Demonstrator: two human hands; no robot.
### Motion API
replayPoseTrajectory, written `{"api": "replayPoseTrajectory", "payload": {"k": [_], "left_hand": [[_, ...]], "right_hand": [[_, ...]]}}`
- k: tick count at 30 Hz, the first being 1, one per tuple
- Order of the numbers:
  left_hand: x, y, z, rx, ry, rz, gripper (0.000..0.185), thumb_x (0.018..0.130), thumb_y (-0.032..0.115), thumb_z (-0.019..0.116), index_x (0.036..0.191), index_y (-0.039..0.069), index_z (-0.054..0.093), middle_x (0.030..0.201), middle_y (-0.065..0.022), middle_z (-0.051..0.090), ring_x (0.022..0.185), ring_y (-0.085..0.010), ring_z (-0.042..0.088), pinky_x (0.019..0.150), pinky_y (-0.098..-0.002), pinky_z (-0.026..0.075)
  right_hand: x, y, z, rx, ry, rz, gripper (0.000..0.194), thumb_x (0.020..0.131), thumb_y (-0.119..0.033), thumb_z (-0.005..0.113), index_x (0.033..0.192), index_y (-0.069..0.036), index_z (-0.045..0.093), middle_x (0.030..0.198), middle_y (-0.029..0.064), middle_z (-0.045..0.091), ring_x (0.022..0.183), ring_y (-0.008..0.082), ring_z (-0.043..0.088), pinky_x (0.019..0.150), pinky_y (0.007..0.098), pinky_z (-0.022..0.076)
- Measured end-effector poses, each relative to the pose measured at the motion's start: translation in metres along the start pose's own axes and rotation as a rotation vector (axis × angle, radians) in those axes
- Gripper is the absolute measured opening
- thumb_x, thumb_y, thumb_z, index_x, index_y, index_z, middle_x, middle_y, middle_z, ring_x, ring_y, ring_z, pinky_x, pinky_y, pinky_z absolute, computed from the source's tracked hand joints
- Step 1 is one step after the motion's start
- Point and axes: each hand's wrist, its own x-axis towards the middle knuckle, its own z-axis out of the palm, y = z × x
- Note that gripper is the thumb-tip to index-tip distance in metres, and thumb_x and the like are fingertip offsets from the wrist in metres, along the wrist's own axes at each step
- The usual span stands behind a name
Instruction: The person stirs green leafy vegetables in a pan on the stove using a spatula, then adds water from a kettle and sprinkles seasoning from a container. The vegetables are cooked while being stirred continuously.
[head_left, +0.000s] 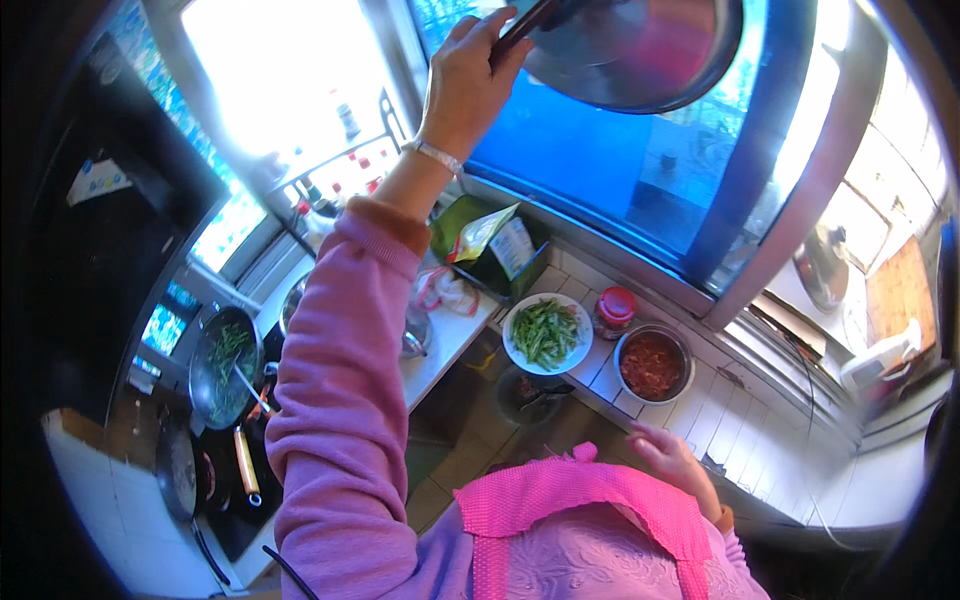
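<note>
My left hand (474, 79) is raised high in front of the window, its fingers closed around the dark handle of a round, shiny pan (637, 56). The top of that pan runs out of the picture. Low on the right, my right hand (667, 454) hangs by the counter's edge with loosely bent fingers and nothing in it. Closest to it on the tiles stands a metal bowl (652, 367) of reddish-brown food, probably seasoned meat. Beside the bowl are a jar with a red lid (616, 306) and a white plate (517, 358) heaped with cut green vegetables.
On the stove at left, a wok (201, 390) holds leafy greens and a metal spatula (247, 384). A frying pan (178, 465) sits nearer me. Bottles (315, 214) and a green bin (461, 214) with packets line the window. A bin (517, 409) stands below the counter.
</note>
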Motion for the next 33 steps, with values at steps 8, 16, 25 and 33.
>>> {"api": "replayPoseTrajectory", "payload": {"k": [8,16,25,33], "left_hand": [[-0.124,0.037,-0.148,0.023,-0.309,-0.170,0.040,0.080,0.008,0.067,0.119,0.010,0.061,0.096,-0.0124,0.061,0.086,-0.0277,0.061,0.071,-0.0343,0.049],[-0.271,0.080,-0.364,0.575,-0.247,-0.598,0.041,0.078,-0.005,0.065,0.117,0.003,0.061,0.093,-0.0163,0.058,0.081,-0.0303,0.063,0.070,-0.0360,0.051],[-0.480,0.079,-0.560,0.498,-0.020,-1.650,0.032,0.092,0.034,0.063,0.095,0.002,0.066,0.072,-0.0093,0.056,0.060,-0.0171,0.053,0.057,-0.0327,0.043],[-0.501,0.041,-0.535,-0.624,0.275,-1.925,0.056,0.088,0.046,0.067,0.121,0.002,0.053,0.077,-0.0007,0.059,0.050,-0.0017,0.041,0.041,-0.0161,0.029]], "right_hand": [[0.125,-0.086,0.033,-0.054,-0.107,-0.412,0.021,0.097,-0.016,0.056,0.105,0.002,0.064,0.096,0.0076,0.068,0.091,0.0131,0.062,0.082,0.0264,0.0480],[0.147,-0.157,0.143,-0.264,-0.355,-0.588,0.015,0.091,-0.014,0.062,0.093,0.001,0.064,0.081,0.0050,0.067,0.078,0.0100,0.062,0.071,0.0243,0.0482],[0.153,-0.210,0.384,-0.745,-0.638,-1.177,0.068,0.077,-0.014,0.072,0.139,-0.018,0.044,0.133,0.0153,0.050,0.113,0.0376,0.055,0.089,0.0448,0.0480],[0.180,-0.204,0.518,-0.554,-0.685,-1.362,0.039,0.076,-0.011,0.075,0.111,-0.012,0.060,0.133,0.0160,0.052,0.096,0.0340,0.064,0.080,0.0409,0.0536]]}}
